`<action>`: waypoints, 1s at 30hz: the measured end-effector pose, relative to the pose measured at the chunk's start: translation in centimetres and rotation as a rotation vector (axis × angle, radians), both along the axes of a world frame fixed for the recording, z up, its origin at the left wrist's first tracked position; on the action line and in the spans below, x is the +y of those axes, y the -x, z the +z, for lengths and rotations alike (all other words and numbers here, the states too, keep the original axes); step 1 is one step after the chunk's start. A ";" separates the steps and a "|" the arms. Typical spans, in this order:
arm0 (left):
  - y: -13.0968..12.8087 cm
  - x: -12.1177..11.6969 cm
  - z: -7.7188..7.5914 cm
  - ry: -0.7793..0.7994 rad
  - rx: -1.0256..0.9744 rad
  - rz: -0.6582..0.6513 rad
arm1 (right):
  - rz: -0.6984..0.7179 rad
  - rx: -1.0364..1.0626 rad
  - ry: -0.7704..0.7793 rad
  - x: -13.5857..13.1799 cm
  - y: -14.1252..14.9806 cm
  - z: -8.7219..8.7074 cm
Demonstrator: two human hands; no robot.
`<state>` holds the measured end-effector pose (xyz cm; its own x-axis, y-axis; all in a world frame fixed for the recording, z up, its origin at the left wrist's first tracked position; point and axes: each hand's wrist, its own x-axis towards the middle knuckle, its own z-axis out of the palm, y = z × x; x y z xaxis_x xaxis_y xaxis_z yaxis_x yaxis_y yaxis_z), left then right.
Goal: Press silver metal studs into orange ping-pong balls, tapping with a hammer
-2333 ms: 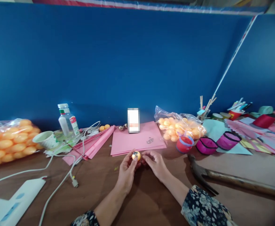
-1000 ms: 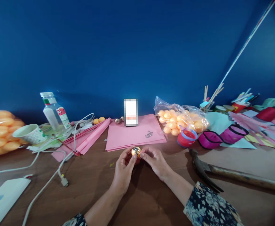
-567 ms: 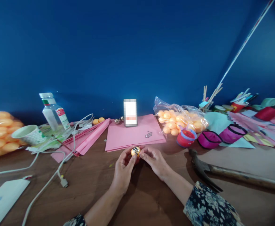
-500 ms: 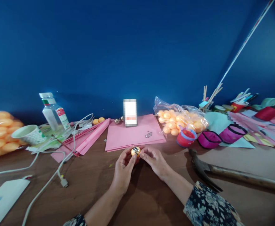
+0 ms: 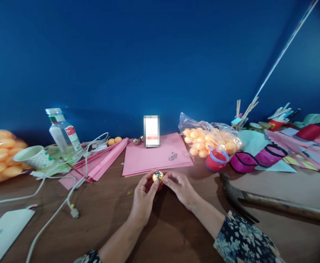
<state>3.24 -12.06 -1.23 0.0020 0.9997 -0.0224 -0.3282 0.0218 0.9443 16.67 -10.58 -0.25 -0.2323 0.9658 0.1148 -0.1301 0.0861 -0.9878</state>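
Observation:
Between the fingers and thumb of my left hand is an orange ball, like a table tennis ball, with shiny silver bits on its upper side. My right hand is closed in a pinch right against the ball's right edge; what its fingertips hold, if anything, is too small to make out. Just beyond my hands lie stacked pink sheets. A small pile of silver pieces rests on them, and silver-covered balls sit at their back edge beside a blurred-out white rectangle.
Clear bags of orange balls stand at left and right. A hammer lies by my right forearm, near a red-and-purple tub and magenta rings. White cables, a paper cup and a bottle occupy the left.
The ball has turned very slightly in my left hand's fingers. Both hands and everything else stay in practically the same place.

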 end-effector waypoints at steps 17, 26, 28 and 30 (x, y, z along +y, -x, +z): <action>0.1 0.0 0.0 -0.004 0.008 -0.010 | 0.023 0.000 -0.024 0.2 -0.1 -0.1; 0.1 0.0 -0.1 -0.009 0.008 -0.014 | 0.021 -0.005 -0.013 0.0 -0.1 0.0; 0.1 0.0 -0.1 -0.013 0.000 -0.012 | 0.022 -0.010 -0.005 0.0 -0.1 -0.1; 0.1 0.0 -0.1 -0.015 -0.006 -0.010 | 0.024 -0.016 0.004 0.0 -0.2 -0.1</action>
<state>3.19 -12.07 -1.34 0.0125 0.9999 -0.0076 -0.3339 0.0114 0.9426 16.86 -10.56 -0.39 -0.2572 0.9604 0.1068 -0.1167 0.0789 -0.9900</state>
